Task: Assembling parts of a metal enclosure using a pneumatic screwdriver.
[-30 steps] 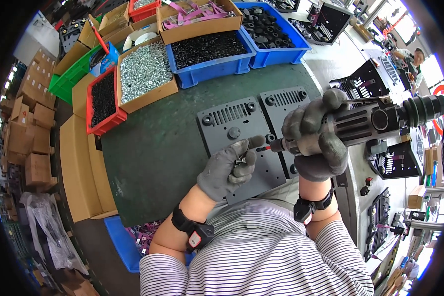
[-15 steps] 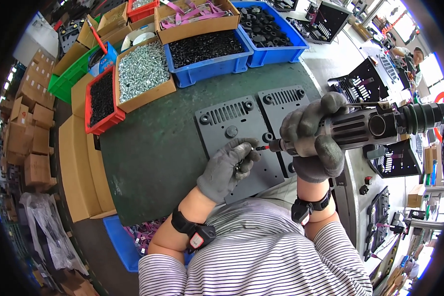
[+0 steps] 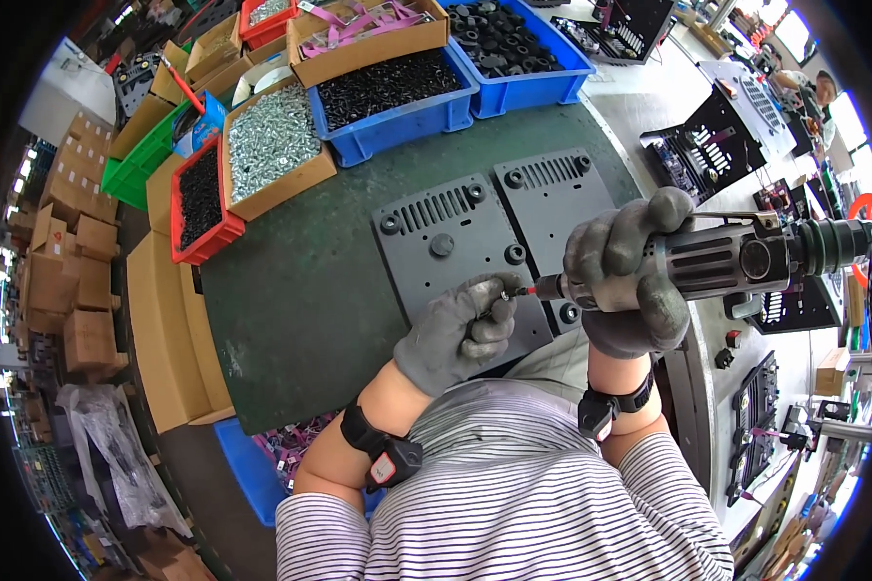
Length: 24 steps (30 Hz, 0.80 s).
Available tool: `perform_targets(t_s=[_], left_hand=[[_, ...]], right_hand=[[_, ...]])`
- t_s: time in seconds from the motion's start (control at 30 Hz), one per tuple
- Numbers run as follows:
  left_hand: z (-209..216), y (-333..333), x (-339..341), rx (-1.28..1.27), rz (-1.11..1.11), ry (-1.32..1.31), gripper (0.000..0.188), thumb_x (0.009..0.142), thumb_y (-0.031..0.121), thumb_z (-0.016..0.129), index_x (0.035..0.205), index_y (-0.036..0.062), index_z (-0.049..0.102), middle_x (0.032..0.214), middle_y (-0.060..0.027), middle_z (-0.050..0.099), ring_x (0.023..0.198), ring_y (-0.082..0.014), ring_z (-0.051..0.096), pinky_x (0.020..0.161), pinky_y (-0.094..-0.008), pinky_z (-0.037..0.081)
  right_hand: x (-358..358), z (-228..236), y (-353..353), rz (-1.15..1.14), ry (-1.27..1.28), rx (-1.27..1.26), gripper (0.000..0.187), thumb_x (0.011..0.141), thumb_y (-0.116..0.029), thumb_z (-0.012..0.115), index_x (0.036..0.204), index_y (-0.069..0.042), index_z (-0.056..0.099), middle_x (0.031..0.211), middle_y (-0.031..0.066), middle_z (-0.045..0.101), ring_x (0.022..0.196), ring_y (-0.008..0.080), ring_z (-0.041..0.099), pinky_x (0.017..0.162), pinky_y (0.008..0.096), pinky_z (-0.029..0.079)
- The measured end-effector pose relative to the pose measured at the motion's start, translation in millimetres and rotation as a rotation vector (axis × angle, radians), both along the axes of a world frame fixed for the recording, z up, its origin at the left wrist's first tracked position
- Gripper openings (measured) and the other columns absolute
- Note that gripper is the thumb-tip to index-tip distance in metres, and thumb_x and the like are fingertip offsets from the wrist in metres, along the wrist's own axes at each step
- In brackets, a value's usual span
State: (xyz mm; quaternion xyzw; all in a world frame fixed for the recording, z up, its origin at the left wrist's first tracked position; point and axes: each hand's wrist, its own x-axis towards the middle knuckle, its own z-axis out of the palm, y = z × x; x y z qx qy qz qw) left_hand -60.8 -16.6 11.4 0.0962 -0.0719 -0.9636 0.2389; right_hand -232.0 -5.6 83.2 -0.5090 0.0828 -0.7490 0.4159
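Both of my hands wear grey gloves. My right hand (image 3: 635, 276) is wrapped round a dark power screwdriver (image 3: 717, 259), held level with its bit (image 3: 527, 290) pointing left. My left hand (image 3: 455, 334) is closed, thumb and forefinger pinching a small screw (image 3: 507, 294) at the tip of the bit; its other fingers are curled, and whatever is in them is hidden. Beneath the hands lie two dark grey slotted panels: a left panel (image 3: 421, 259) and a right panel (image 3: 557, 208). Round black feet (image 3: 389, 224) sit at their corners, and a round black pad (image 3: 442, 245) lies on the left one.
Along the table's far side stand a red bin (image 3: 231, 230) of black parts, a carton (image 3: 322, 172) of silver screws, and blue bins (image 3: 407, 133) of black parts. An open carton (image 3: 160, 339) is left of the green table (image 3: 291, 310). Another person (image 3: 814, 102) is at far right.
Both hands and the screwdriver have shifted slightly right over the panels, bit and pinched screw staying together. The view has moved a little, so the panels and bins appear higher and further left.
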Motion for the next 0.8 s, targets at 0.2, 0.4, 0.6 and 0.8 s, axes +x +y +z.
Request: perform_targets(t_s=[0.2,0.4,0.6,0.8], left_hand=[[16,3,-9,-0.273,-0.156,-0.216,0.03,0.094,0.022,0.047,0.111,-0.0011,0.054,0.064,0.0009,0.05,0.051,-0.0035,0.033,0.042,-0.0146,0.028],[18,-28,-22,-1.566,0.088,-1.237,0.032,0.088,0.025,0.055,0.114,0.0066,0.056,0.077,-0.0065,0.062,0.065,-0.0144,0.057,0.057,-0.0266,0.046],[25,-31,-40,-1.9,-0.041,-1.636,0.028,0.079,0.026,0.062,0.104,0.0126,0.063,0.094,-0.0094,0.064,0.09,-0.0283,0.06,0.078,-0.0386,0.047],[28,4,-20,-1.755,-0.166,-1.263,0.023,0.077,0.022,0.064,0.098,0.0125,0.065,0.093,-0.0079,0.065,0.085,-0.025,0.062,0.076,-0.0366,0.048]], right_hand=[[-23,-1,11,0.152,-0.062,-0.029,0.051,0.076,-0.017,0.06,0.12,-0.004,0.038,0.073,0.0024,0.045,0.055,0.0133,0.049,0.047,0.0258,0.044],[-38,-6,37,-0.031,-0.297,0.219,0.05,0.077,-0.019,0.059,0.12,-0.003,0.038,0.076,0.0027,0.043,0.063,0.0131,0.043,0.053,0.0254,0.039],[-35,-9,51,-0.138,-0.19,0.331,0.052,0.074,-0.021,0.059,0.118,-0.003,0.038,0.075,0.0036,0.044,0.061,0.0144,0.047,0.054,0.0272,0.037],[-34,-22,61,-0.14,-0.1,0.344,0.051,0.07,-0.01,0.065,0.116,-0.002,0.044,0.076,0.0078,0.056,0.053,0.0155,0.051,0.053,0.032,0.046]])
